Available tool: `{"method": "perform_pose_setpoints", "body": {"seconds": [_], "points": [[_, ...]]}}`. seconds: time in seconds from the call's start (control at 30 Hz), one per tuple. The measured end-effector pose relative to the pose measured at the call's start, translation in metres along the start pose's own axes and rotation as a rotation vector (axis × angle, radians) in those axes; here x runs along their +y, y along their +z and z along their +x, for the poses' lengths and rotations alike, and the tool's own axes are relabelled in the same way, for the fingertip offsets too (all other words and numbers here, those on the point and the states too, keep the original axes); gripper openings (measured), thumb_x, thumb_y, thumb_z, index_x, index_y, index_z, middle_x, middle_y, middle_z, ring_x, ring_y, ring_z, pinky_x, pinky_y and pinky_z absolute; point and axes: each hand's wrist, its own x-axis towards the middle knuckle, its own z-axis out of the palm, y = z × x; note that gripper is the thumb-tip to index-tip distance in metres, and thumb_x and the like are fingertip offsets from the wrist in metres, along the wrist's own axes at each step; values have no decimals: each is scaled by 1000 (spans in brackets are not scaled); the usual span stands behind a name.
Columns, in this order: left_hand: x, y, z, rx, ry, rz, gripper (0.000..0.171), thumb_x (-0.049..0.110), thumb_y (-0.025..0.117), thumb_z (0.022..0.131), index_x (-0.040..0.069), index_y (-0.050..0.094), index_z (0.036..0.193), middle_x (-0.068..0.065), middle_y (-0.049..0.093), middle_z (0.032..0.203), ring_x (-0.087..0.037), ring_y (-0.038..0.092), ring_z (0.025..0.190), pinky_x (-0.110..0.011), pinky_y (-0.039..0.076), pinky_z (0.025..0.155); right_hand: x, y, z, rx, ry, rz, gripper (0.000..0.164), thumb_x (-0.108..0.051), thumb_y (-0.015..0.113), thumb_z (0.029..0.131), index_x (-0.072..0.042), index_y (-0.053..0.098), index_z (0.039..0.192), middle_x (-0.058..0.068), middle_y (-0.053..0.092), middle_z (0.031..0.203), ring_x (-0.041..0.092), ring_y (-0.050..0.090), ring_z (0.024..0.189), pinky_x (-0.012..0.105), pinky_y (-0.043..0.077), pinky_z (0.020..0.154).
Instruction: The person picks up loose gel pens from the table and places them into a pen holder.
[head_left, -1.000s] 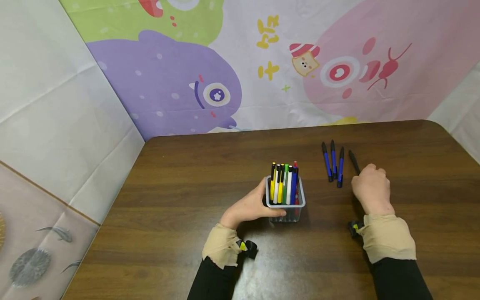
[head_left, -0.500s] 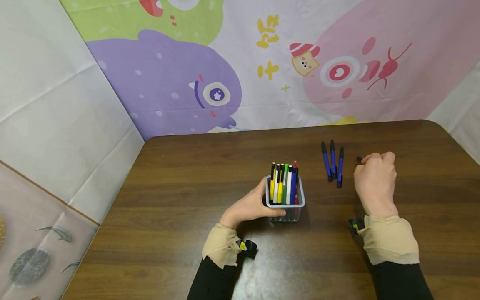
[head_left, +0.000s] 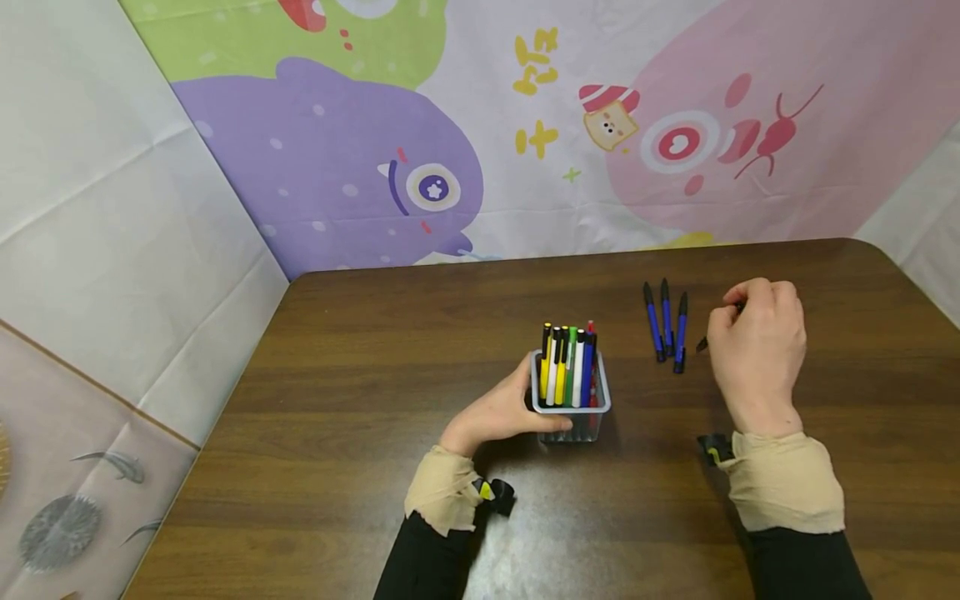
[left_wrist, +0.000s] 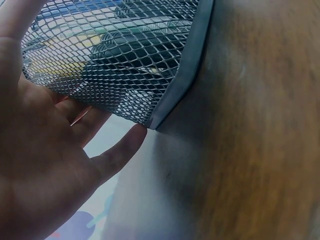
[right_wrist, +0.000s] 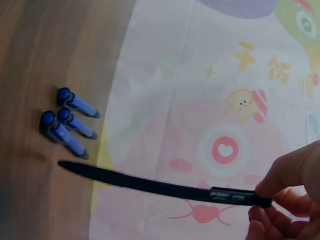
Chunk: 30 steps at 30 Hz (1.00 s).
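My left hand (head_left: 491, 414) grips a square mesh pen holder (head_left: 572, 427) from the left, thumb across its near side. Upright in the holder stand several pens (head_left: 566, 371) with yellow, white, green, blue and red bodies. The left wrist view shows the mesh wall (left_wrist: 135, 55) with the fingers against it. Above the table's right part, my right hand (head_left: 759, 358) pinches a black pen (right_wrist: 150, 186) by its clip end. The pen's pointed end sticks out freely. Most of this pen is hidden behind the hand in the head view.
Three blue pens with black ends, the nearest being a blue pen (head_left: 680, 333), lie side by side between the holder and my right hand. The brown wooden table (head_left: 337, 400) ends at a cartoon-printed cloth (head_left: 525, 200) at the back.
The right hand has moved away from me and slightly right, lifting the black pen and turning it so its end points toward the lower left. The left hand and holder have stayed in place.
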Motion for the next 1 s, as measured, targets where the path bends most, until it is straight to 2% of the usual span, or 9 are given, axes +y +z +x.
{"method": "perform_pose_setpoints", "body": {"seconds": [0.33, 0.4, 0.5, 0.57, 0.63, 0.67, 0.87, 0.93, 1.0], "points": [[-1, 0, 1, -2, 14, -11, 85, 23, 76, 74, 25, 20, 138, 0, 52, 117, -10, 54, 102, -29, 41, 90, -15, -8, 5, 85, -44, 111, 11, 2, 48, 75, 4, 57, 81, 22, 51, 84, 37, 50, 78, 49, 37, 67], [-1, -1, 1, -6, 16, -22, 83, 22, 76, 74, 26, 21, 137, 0, 53, 116, -10, 55, 101, -29, 42, 90, -18, -9, 6, 89, -46, 140, 11, 1, 48, 76, 4, 58, 81, 21, 52, 84, 35, 51, 75, 44, 37, 65], [0, 0, 0, -4, 14, -16, 84, 23, 76, 74, 26, 20, 138, 1, 52, 117, -10, 54, 103, -29, 41, 91, -21, -12, 7, 89, -57, 203, 10, 1, 49, 78, 4, 58, 82, 19, 52, 82, 12, 51, 67, 26, 37, 63], [0, 0, 0, -6, 10, -15, 84, 23, 76, 74, 26, 20, 138, 0, 52, 118, -10, 54, 103, -29, 41, 91, -24, -15, 8, 90, -56, 251, 9, 1, 51, 79, 5, 58, 82, 17, 52, 80, -2, 46, 65, 16, 34, 61], [0, 0, 1, -6, 13, -16, 83, 22, 76, 74, 24, 21, 137, 0, 52, 118, -10, 54, 103, -29, 41, 91, -28, -18, 9, 99, -52, 296, 8, 2, 52, 79, 6, 59, 82, 15, 52, 78, -12, 40, 66, 11, 31, 60], [0, 0, 1, -9, 19, -24, 83, 21, 76, 75, 23, 21, 137, 0, 52, 118, -10, 54, 103, -29, 42, 90, -31, -20, 9, 105, -42, 318, 7, 3, 53, 79, 7, 59, 81, 13, 53, 78, -11, 40, 66, 11, 32, 60], [-1, 0, 1, -21, 57, -58, 79, 16, 75, 74, 19, 24, 135, -2, 52, 119, -10, 54, 103, -26, 43, 89, -49, -30, 7, 107, -12, 410, 8, 4, 56, 80, 10, 59, 83, -20, 47, 80, -12, 45, 66, 10, 35, 60], [0, 0, 1, -26, 66, -62, 80, 16, 75, 75, 19, 23, 135, -2, 52, 120, -10, 54, 104, -26, 43, 89, -50, -30, 6, 104, -14, 441, 9, 2, 57, 80, 10, 59, 85, -22, 46, 82, -11, 47, 65, 10, 36, 58], [0, 0, 1, -22, 60, -53, 80, 17, 76, 74, 19, 23, 135, -2, 52, 119, -10, 54, 104, -26, 43, 89, -50, -30, 6, 102, -20, 475, 10, 1, 58, 81, 9, 60, 87, -17, 51, 83, -9, 50, 65, 9, 38, 58]]}}
